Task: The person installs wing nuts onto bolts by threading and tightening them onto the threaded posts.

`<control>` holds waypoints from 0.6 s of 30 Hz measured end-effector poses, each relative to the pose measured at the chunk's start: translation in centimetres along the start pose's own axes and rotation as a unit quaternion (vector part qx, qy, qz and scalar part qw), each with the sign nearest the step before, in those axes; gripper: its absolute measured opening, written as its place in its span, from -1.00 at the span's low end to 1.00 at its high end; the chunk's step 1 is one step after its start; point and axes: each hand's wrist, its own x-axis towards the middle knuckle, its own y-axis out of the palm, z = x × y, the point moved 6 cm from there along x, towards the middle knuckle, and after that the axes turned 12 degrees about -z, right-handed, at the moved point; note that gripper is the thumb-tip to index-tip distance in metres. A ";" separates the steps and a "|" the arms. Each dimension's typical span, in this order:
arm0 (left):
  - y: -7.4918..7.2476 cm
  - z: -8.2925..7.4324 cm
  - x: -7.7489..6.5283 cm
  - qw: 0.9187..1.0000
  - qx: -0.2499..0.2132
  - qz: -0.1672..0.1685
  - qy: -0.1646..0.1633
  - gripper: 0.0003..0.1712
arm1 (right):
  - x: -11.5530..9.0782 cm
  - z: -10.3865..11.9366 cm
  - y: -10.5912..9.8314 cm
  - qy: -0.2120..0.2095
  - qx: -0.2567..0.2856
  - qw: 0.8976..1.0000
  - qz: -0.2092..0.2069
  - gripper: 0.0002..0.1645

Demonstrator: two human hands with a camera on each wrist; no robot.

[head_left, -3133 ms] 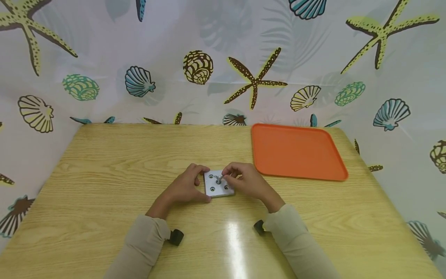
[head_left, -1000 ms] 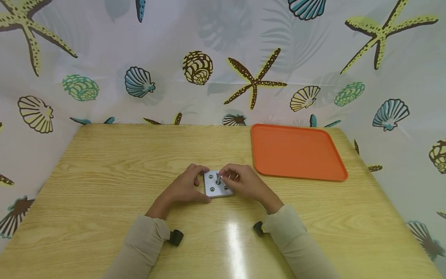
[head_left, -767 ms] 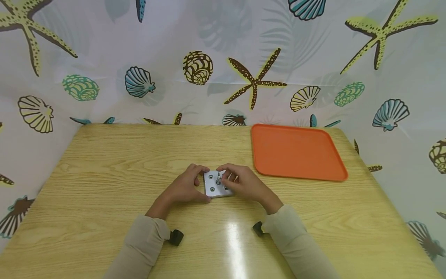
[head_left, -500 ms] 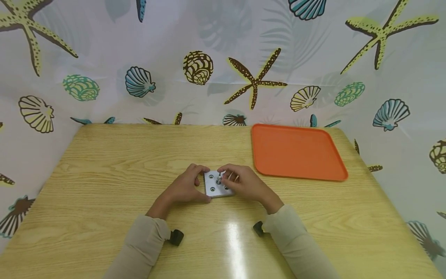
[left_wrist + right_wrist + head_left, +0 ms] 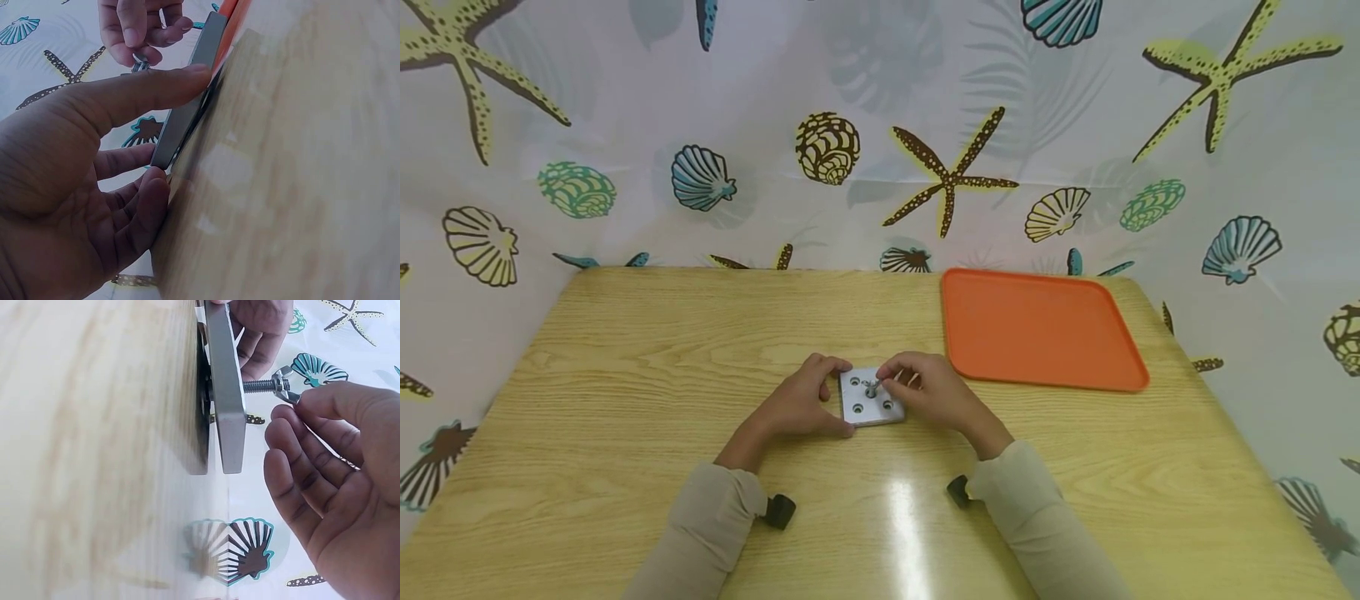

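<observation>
A square metal plate (image 5: 874, 414) with several holes sits on the table in front of me. From its middle a threaded bolt (image 5: 258, 386) sticks out, and a wing nut (image 5: 284, 383) is on the bolt near its free end, apart from the plate. My left hand (image 5: 801, 402) grips the plate's left side, thumb on the near edge and fingers at the far edge. With thumb and index finger my right hand (image 5: 938, 393) pinches one wing of the nut. In the left wrist view the plate's edge (image 5: 190, 94) hides most of its face.
An orange tray (image 5: 1037, 325) lies at the back right of the wooden table (image 5: 700, 333). Behind the table hangs a cloth (image 5: 745, 100) printed with shells and starfish. Black wrist devices (image 5: 780, 510) show below both sleeves.
The wing nut has turned on the bolt: its wings pointed toward and away from me, and now point sideways. My right fingers shifted slightly with it. The left hand and plate stayed put.
</observation>
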 end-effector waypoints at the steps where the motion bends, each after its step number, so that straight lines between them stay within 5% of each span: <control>1: 0.0 0.0 0.0 1.000 0.000 0.001 -0.002 -0.02 | 0.0 0.0 0.0 0.000 0.002 1.000 0.000 -0.88; 18: 0.1 0.0 0.0 1.000 0.003 -0.004 0.006 -0.02 | -0.1 0.3 0.5 -0.010 -0.003 1.000 0.007 -0.83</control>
